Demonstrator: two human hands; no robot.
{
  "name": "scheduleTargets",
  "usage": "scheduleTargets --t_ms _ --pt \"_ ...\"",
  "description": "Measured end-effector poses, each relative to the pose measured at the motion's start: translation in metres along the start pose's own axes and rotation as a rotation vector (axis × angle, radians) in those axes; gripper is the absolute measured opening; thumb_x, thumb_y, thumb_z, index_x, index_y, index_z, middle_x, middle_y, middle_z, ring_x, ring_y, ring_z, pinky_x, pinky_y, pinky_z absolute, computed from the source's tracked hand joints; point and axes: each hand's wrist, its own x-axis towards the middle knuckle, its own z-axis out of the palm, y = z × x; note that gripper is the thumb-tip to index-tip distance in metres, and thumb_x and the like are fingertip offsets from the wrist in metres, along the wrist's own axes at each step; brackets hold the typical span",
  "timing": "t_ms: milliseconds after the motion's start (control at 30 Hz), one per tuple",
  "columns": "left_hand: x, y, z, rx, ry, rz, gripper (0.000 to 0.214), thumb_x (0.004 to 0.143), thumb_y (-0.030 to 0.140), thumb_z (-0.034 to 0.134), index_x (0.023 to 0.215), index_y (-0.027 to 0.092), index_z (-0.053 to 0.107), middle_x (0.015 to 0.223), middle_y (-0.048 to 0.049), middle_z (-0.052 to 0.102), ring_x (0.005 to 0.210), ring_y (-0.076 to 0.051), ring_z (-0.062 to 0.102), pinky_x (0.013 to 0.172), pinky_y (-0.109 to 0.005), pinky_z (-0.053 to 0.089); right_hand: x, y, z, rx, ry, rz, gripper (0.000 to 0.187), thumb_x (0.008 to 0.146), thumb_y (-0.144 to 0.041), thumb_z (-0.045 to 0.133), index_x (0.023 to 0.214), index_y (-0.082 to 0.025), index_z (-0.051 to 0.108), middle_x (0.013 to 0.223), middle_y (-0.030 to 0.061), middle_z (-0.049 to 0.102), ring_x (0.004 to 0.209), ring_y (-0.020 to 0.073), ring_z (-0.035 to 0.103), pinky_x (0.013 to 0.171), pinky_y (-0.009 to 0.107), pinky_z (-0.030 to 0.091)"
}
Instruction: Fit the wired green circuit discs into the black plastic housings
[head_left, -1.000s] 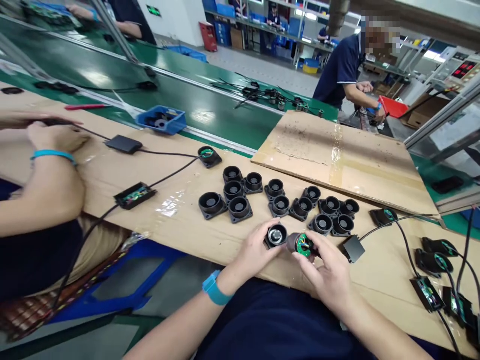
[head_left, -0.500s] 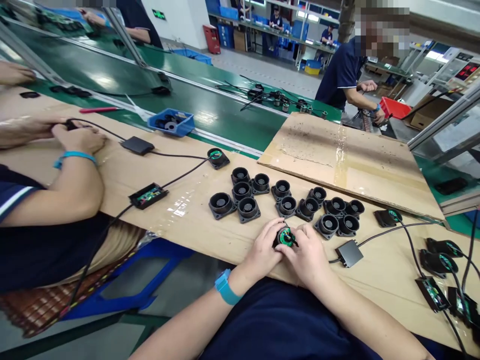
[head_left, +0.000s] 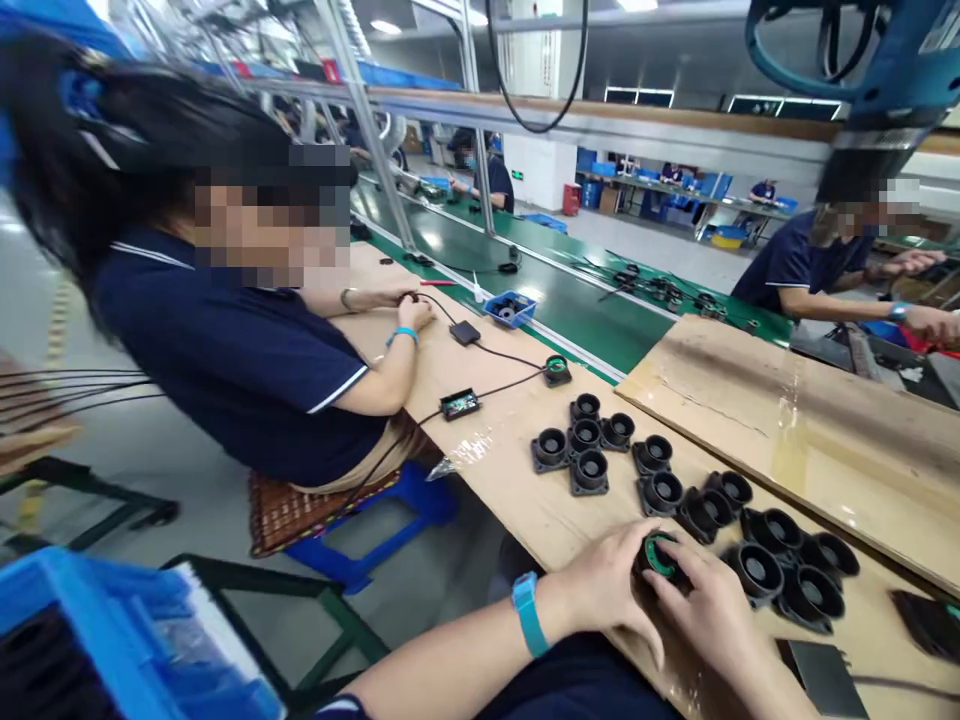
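My left hand (head_left: 611,590) and my right hand (head_left: 705,605) are closed together around one round black part with a green ring (head_left: 658,556), pressed at the near edge of the cardboard-covered bench (head_left: 517,480). A blue band sits on my left wrist. Just beyond my hands lie several black cup-shaped housings (head_left: 660,490) with square bases, mouths up. More of the same housings (head_left: 787,570) sit to the right of my hands.
A person in a navy shirt (head_left: 240,350) sits at my left, hands on a wired black box (head_left: 465,332). A small open circuit box (head_left: 460,404) lies beside them. A green conveyor (head_left: 555,290), a blue tray (head_left: 510,308), a cardboard sheet (head_left: 810,430) and a blue crate (head_left: 97,640) surround the bench.
The view has swung left and up, bringing the seated person fully into sight. My hands stay closed together on the round part, now at the lower right of the view.
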Motion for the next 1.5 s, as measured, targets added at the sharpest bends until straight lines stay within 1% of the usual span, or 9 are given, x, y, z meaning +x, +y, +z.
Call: scheduleTargets --t_ms 100,200,533,700,900,1000,1200,1367,1500 --pt "-0.011 0.001 -0.003 -0.142 0.179 -0.047 0.113 0.063 0.083 0.071 0.148 0.017 0.038 0.143 -0.0216 0.054 0.132 -0.038 0.054 0.114 -0.054 0.042 -0.003 -0.015 -0.009 -0.083 0.160 -0.008 0.031 0.093 -0.034 0.065 0.117 -0.018 0.075 0.126 0.0167 0.069 0.108 0.0308 0.072 0.092 0.040 0.062" --pt "-0.022 -0.004 -0.002 -0.275 0.394 -0.059 0.090 0.085 0.086 0.033 0.141 0.016 0.044 0.134 -0.0209 0.059 0.124 -0.034 0.059 0.107 -0.050 0.046 -0.008 -0.039 -0.009 -0.148 0.158 0.036 0.026 0.092 -0.030 0.065 0.109 -0.016 0.077 0.117 0.0193 0.072 0.096 0.0301 0.075 0.083 0.037 0.065" --pt "-0.013 -0.022 -0.002 -0.526 0.621 -0.195 0.079 0.087 0.084 0.032 0.125 0.018 0.054 0.115 -0.0149 0.067 0.108 -0.028 0.064 0.097 -0.042 0.050 -0.006 -0.054 0.013 -0.112 -0.101 0.297 0.035 0.087 -0.026 0.072 0.120 -0.013 0.072 0.126 0.0220 0.067 0.102 0.0306 0.072 0.090 0.039 0.061" --pt "-0.017 -0.016 -0.004 -0.332 0.390 -0.101 0.097 0.074 0.091 0.048 0.135 0.016 0.048 0.130 -0.0197 0.060 0.120 -0.033 0.060 0.102 -0.047 0.048 -0.006 -0.057 -0.026 0.006 -0.302 0.355 0.046 0.090 -0.029 0.071 0.133 -0.013 0.062 0.127 0.0178 0.067 0.116 0.0285 0.065 0.101 0.039 0.052" --pt "-0.012 -0.005 0.002 0.094 0.100 -0.157 0.092 0.068 0.056 0.087 0.142 0.021 0.044 0.137 -0.0155 0.058 0.128 -0.032 0.057 0.111 -0.051 0.046 -0.018 -0.035 -0.062 -0.079 -0.633 0.370 0.025 0.099 -0.014 0.051 0.082 -0.017 0.068 0.077 0.0063 0.069 0.074 0.0193 0.065 0.071 0.028 0.045" --pt "-0.011 0.000 0.005 0.219 0.097 -0.101 0.062 0.080 0.044 0.082 0.131 0.021 0.054 0.126 -0.0113 0.065 0.119 -0.028 0.063 0.106 -0.049 0.051 -0.018 -0.039 -0.059 -0.243 -0.576 0.349 0.017 0.094 -0.011 0.058 0.080 -0.016 0.067 0.076 0.0083 0.068 0.075 0.0215 0.063 0.069 0.029 0.043" --pt "-0.007 0.002 0.009 0.256 0.162 -0.085 0.054 0.079 0.038 0.083 0.124 0.021 0.057 0.120 -0.0105 0.067 0.115 -0.028 0.064 0.103 -0.046 0.053 -0.009 -0.065 -0.055 -0.463 -0.468 0.272 0.021 0.087 0.001 0.054 0.084 -0.016 0.066 0.080 0.0132 0.066 0.081 0.0279 0.062 0.073 0.036 0.046" --pt "-0.008 0.001 0.010 0.275 0.175 -0.087 0.055 0.084 0.030 0.078 0.132 0.021 0.052 0.129 -0.0114 0.063 0.123 -0.028 0.060 0.109 -0.049 0.049 -0.013 -0.064 -0.044 -0.352 -0.534 0.348 0.005 0.089 -0.016 0.070 0.092 -0.015 0.066 0.083 0.0119 0.066 0.078 0.0277 0.064 0.067 0.036 0.050" --pt "-0.034 0.010 0.009 0.369 0.326 -0.086 0.066 0.083 0.036 0.078 0.139 0.020 0.045 0.137 -0.0157 0.057 0.130 -0.032 0.055 0.110 -0.051 0.048 -0.004 -0.051 -0.048 -0.107 -0.357 0.251 0.029 0.093 -0.037 0.069 0.109 -0.015 0.064 0.109 0.0151 0.066 0.099 0.0283 0.065 0.085 0.040 0.055"
